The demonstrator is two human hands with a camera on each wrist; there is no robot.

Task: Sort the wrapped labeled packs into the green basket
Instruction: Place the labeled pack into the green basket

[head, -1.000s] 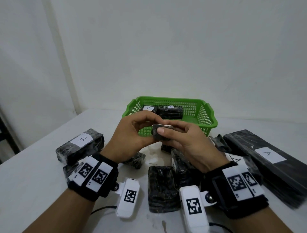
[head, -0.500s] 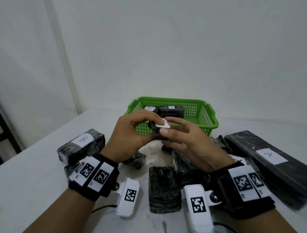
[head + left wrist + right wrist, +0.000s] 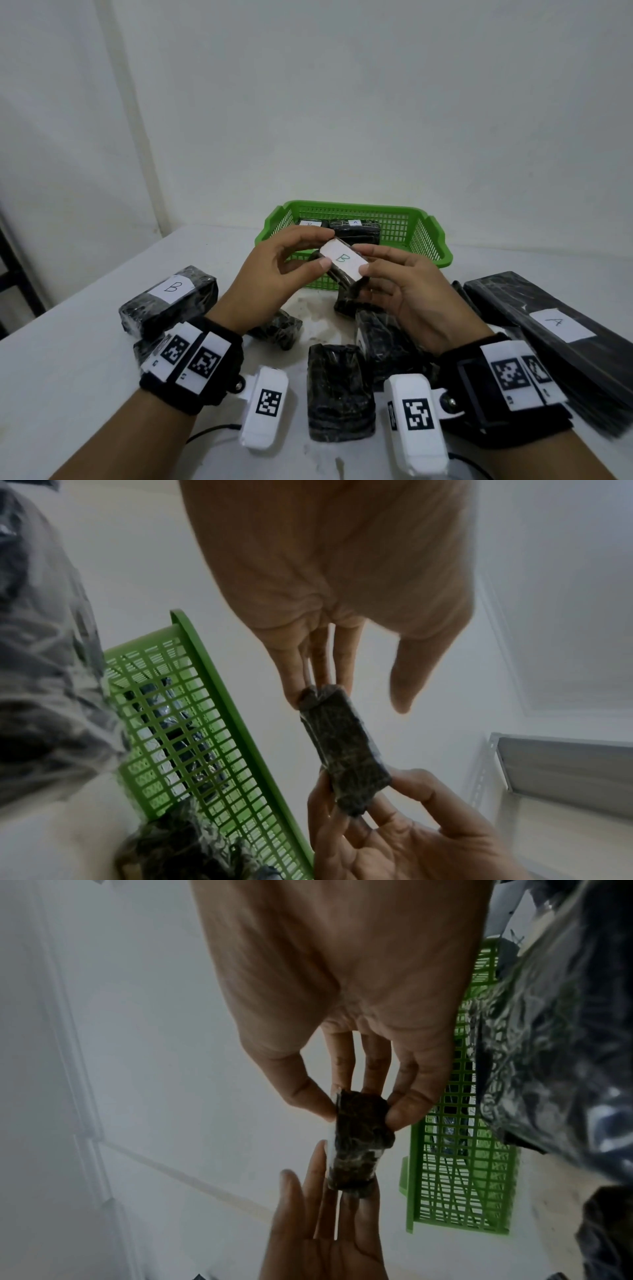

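Small pack (image 3: 343, 266) now turned label-up, "B" readable where a second ago it faced away; left hand (image 3: 274, 281) and right hand (image 3: 404, 291) pinch its ends above tabletop, before basket (image 3: 428, 240); likely deposit next.

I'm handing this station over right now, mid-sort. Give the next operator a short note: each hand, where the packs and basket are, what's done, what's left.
Left hand and right hand both pinch one small pack, held above the table just in front of the green basket; its white label reads B and faces up.
Done: two packs already lie in the basket, one labeled A, the other apparently B.
Left: the held pack, then those on the table: a B pack at left, a long A pack at right, and several dark wrapped packs in the middle whose labels do not show.
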